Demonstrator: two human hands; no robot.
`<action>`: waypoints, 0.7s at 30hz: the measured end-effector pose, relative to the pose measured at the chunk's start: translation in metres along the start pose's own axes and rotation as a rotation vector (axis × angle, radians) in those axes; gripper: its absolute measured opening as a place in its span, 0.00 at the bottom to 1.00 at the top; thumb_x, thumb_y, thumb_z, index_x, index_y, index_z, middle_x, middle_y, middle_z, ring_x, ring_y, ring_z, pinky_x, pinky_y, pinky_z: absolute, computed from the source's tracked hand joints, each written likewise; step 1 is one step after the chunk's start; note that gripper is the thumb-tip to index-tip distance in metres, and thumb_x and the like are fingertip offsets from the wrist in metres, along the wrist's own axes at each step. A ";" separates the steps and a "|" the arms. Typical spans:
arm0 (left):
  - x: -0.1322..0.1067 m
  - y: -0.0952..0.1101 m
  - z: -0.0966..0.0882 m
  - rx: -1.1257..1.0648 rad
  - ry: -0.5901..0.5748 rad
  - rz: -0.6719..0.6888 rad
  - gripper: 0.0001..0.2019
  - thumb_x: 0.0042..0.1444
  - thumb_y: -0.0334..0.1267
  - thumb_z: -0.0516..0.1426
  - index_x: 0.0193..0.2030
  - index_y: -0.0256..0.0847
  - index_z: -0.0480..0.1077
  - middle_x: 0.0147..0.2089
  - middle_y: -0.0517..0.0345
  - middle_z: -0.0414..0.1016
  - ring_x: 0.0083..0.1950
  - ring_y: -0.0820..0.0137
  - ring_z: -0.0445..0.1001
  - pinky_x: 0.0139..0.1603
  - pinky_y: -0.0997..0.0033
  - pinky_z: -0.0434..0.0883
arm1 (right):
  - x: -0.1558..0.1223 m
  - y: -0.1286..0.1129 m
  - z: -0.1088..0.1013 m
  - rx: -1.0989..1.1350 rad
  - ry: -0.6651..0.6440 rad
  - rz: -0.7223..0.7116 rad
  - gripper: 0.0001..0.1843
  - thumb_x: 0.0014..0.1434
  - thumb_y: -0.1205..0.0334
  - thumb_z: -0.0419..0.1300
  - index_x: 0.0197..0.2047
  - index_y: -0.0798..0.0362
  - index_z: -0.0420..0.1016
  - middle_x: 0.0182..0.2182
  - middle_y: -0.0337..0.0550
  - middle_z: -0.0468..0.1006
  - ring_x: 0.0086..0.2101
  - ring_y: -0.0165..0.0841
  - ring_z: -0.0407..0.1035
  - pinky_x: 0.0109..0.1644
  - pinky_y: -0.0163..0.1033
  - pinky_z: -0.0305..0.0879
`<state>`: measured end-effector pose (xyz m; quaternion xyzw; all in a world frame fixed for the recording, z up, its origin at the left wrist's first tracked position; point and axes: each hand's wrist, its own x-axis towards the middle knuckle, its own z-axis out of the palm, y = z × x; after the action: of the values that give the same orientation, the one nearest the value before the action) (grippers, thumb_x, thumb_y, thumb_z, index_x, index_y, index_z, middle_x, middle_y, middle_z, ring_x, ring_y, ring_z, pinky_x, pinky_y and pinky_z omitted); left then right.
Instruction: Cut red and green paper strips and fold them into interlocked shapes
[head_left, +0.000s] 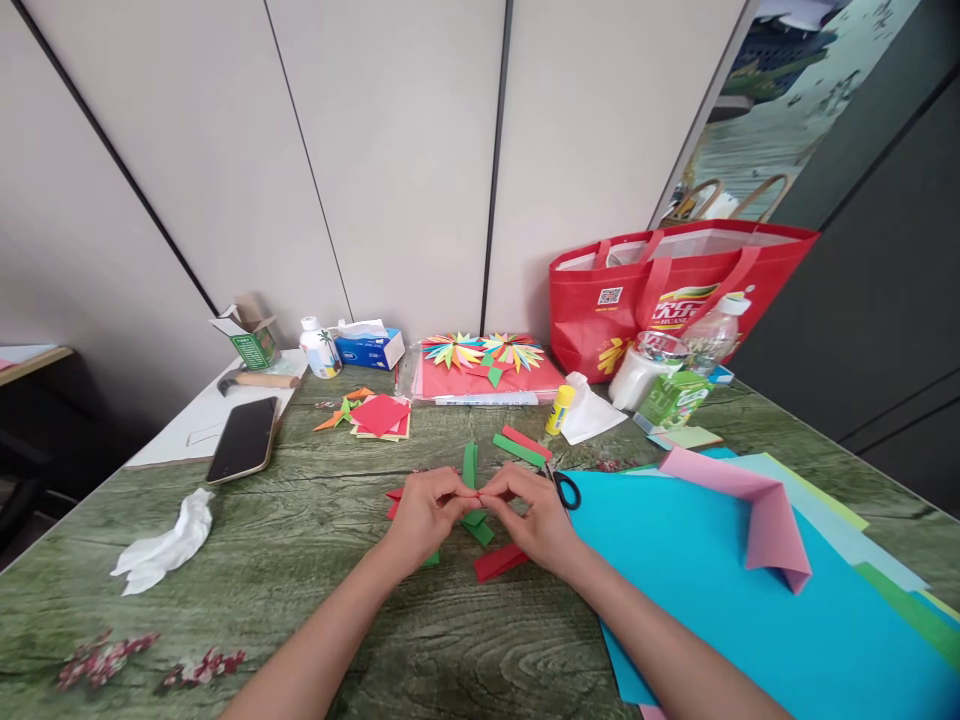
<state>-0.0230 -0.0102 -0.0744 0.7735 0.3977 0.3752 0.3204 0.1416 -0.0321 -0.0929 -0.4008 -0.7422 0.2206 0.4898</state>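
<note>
My left hand [429,508] and my right hand [538,512] meet tip to tip over the table, each in a pinch. Between the fingertips shows a small bit of red paper [478,496]; the rest of it is hidden by the fingers. Green paper strips [470,464] lie beneath and just beyond the hands. A folded red strip [500,563] rests below my right hand, and other red paper sticks out left of my left hand. Farther up are a red strip [527,441] and a green strip side by side, with black-handled scissors [568,490] close to my right hand.
Blue paper sheets [675,600] with folded pink paper [776,530] cover the right side. A yellow glue stick [559,410], a tissue and a red bag [600,315] stand behind. At left are a phone [244,440], a hammer [259,379] and a crumpled tissue [169,543].
</note>
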 end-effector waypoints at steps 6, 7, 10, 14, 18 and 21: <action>-0.002 0.004 0.000 0.033 -0.052 0.049 0.10 0.51 0.36 0.55 0.21 0.39 0.71 0.19 0.60 0.66 0.25 0.73 0.64 0.29 0.74 0.60 | -0.001 -0.002 0.000 0.009 0.006 0.024 0.09 0.56 0.60 0.55 0.27 0.52 0.72 0.23 0.41 0.71 0.25 0.31 0.64 0.28 0.35 0.60; -0.002 0.004 0.000 -0.016 -0.058 0.005 0.09 0.51 0.37 0.55 0.22 0.38 0.71 0.19 0.60 0.66 0.24 0.73 0.64 0.28 0.74 0.61 | 0.000 -0.001 -0.001 0.040 0.009 0.051 0.08 0.55 0.59 0.56 0.28 0.52 0.73 0.23 0.41 0.72 0.26 0.31 0.65 0.29 0.35 0.61; 0.002 0.000 -0.004 -0.172 -0.052 -0.191 0.08 0.50 0.39 0.55 0.26 0.38 0.70 0.18 0.62 0.66 0.19 0.74 0.64 0.21 0.76 0.61 | 0.005 0.001 -0.007 0.175 0.001 0.197 0.08 0.51 0.57 0.61 0.33 0.52 0.73 0.26 0.40 0.75 0.27 0.31 0.68 0.30 0.35 0.64; 0.011 -0.008 -0.017 -0.069 0.131 -0.192 0.09 0.50 0.40 0.54 0.32 0.39 0.72 0.25 0.59 0.72 0.24 0.72 0.67 0.25 0.75 0.63 | 0.009 0.003 -0.024 0.222 -0.239 0.259 0.10 0.45 0.55 0.65 0.27 0.52 0.73 0.24 0.38 0.74 0.26 0.31 0.68 0.26 0.32 0.63; 0.016 -0.014 -0.026 0.057 0.173 -0.141 0.10 0.50 0.40 0.54 0.29 0.38 0.73 0.30 0.56 0.75 0.31 0.69 0.69 0.31 0.74 0.63 | 0.007 0.009 -0.036 0.079 -0.543 0.114 0.12 0.37 0.54 0.68 0.27 0.50 0.76 0.26 0.38 0.74 0.25 0.30 0.66 0.24 0.31 0.59; 0.014 -0.017 -0.025 0.130 0.126 -0.155 0.12 0.50 0.42 0.54 0.24 0.38 0.73 0.24 0.58 0.73 0.27 0.70 0.66 0.27 0.74 0.60 | 0.003 0.016 -0.034 -0.119 -0.553 0.088 0.17 0.29 0.56 0.71 0.27 0.49 0.77 0.25 0.36 0.72 0.23 0.28 0.63 0.22 0.30 0.53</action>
<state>-0.0445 0.0152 -0.0708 0.7343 0.4993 0.3707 0.2720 0.1781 -0.0228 -0.0878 -0.3853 -0.8411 0.2987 0.2342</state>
